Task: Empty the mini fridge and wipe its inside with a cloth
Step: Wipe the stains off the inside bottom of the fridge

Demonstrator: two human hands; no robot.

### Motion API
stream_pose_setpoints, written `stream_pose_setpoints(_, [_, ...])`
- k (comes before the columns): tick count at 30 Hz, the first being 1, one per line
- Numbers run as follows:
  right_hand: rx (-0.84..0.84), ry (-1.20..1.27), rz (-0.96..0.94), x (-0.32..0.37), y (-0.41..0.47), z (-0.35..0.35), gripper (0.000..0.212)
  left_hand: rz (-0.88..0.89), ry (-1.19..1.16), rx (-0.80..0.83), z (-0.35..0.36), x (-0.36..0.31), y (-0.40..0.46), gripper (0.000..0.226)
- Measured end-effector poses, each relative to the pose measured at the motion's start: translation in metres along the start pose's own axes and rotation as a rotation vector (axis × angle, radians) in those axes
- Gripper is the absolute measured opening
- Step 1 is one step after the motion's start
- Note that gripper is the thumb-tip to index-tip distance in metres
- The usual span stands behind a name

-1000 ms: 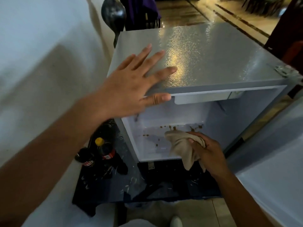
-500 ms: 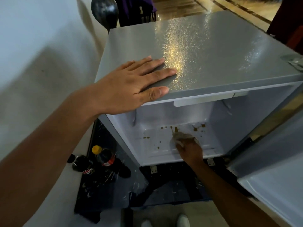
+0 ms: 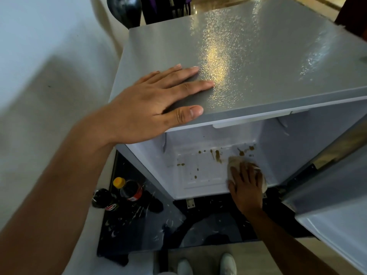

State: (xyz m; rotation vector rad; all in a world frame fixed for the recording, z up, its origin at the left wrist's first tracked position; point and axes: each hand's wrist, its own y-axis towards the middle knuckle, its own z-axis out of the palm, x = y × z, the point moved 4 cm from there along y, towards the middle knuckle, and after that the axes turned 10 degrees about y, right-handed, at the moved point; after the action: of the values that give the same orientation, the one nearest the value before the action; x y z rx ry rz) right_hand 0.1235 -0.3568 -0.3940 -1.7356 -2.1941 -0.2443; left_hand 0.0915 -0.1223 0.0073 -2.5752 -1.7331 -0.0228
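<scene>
Open, brown-stained mini fridge [image 3: 258,56]; crumpled beige cloth [image 3: 236,161] inside

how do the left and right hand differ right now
The left hand lies flat on the fridge top, holding nothing; the right hand is inside the fridge, pressing a cloth on its stained floor. Both have fingers extended.

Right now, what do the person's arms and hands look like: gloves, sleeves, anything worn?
The left hand and right hand are bare, no gloves; the left's nails are short and unpainted. The left forearm and right forearm show no sleeves, watch or bands.
</scene>
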Motion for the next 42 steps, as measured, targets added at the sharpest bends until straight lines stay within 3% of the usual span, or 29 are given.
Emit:
stream_pose_setpoints(6, [-0.057, 0.030, 0.180, -0.040, -0.002, -0.008, 0.070, -0.020, -0.126, -0.045, -0.003, 0.000, 0.000, 0.058])
stream_pose_setpoints(13, [-0.074, 0.056, 0.199, -0.003, 0.033, -0.006, 0.068, -0.046, -0.010, -0.081, 0.000, -0.002, 0.000, 0.060])
stream_pose_setpoints(20, [0.084, 0.042, -0.104, 0.065, 0.020, 0.024, 0.063, -0.112, 0.048, -0.043, 0.004, 0.003, 0.000, 0.071])
stream_pose_setpoints(24, [0.077, 0.064, -0.306, 0.055, -0.013, 0.029, 0.054, -0.114, 0.053, -0.044, 0.003, 0.003, 0.001, 0.070])
stream_pose_setpoints(29, [0.006, 0.003, -0.061, -0.015, 0.003, -0.002, 0.058, -0.112, 0.044, -0.044, 0.003, 0.002, 0.000, 0.070])
stream_pose_setpoints(33, [-0.048, 0.007, 0.137, -0.031, 0.032, -0.023, 0.065, -0.115, 0.018, -0.055, 0.002, 0.004, 0.001, 0.070])
stream_pose_setpoints(36, [-0.088, 0.046, 0.172, -0.020, 0.057, -0.023, 0.060, -0.118, 0.022, -0.050, 0.002, 0.004, 0.000, 0.071])
stream_pose_setpoints(42, [0.001, 0.042, 0.157, 0.009, 0.080, -0.015, 0.064, -0.115, 0.019, -0.067, 0.002, 0.003, 0.000, 0.070])
